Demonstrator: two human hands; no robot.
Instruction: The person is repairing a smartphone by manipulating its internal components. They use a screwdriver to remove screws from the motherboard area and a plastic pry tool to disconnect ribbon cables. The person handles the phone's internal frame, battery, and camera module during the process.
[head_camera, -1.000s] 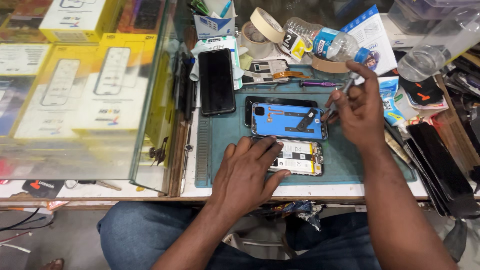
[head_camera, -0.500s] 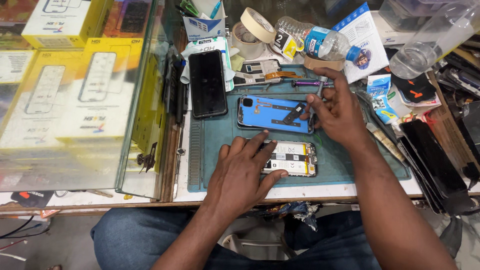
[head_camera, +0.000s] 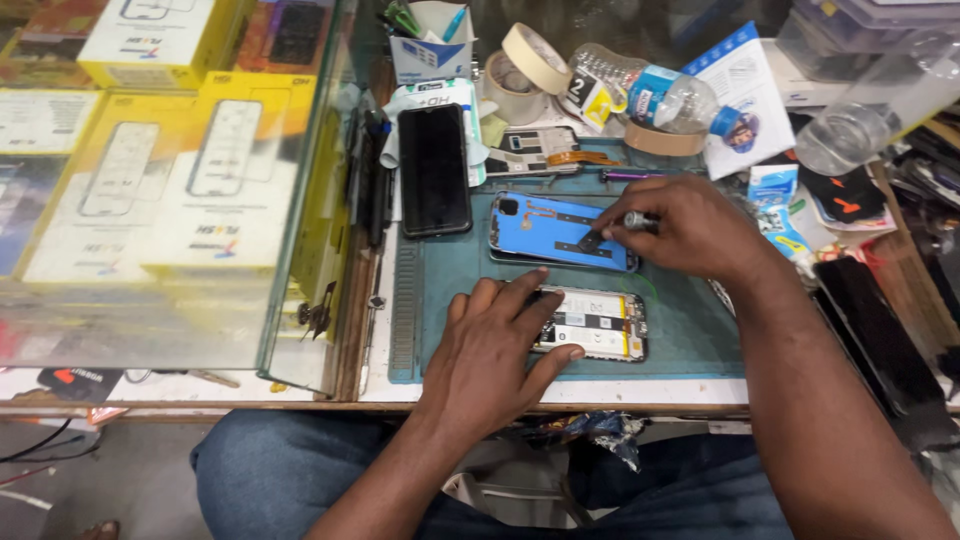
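Working at a green mat (head_camera: 690, 330) on a crowded bench, seen from above. Left hand (head_camera: 495, 350) lying flat, fingers spread and nearly straight, pressing on the left end of an opened phone (head_camera: 600, 323) near the front edge of the mat, probably to keep it from sliding; gripping nothing, only holding it down. Right hand (head_camera: 680, 225) resting further back on the mat, fingers curled tight around a small metal tool (head_camera: 636, 220), looking like a screwdriver. Pointing its tip down to the blue back cover (head_camera: 545, 230), which is lying inner side up just behind the opened phone, near a dark part on it. Keeping the wrist low on the mat, likely for a steady hand.

Lying at the left back corner of the mat, a black phone (head_camera: 434, 170), screen up, out of the way. Standing behind the mat, rolls of tape (head_camera: 528, 60), a plastic bottle (head_camera: 640, 95) on its side, and a white cup with pens (head_camera: 430, 45). Rising to the left of the mat, a glass case (head_camera: 300, 250) with yellow boxes (head_camera: 215, 180) inside.
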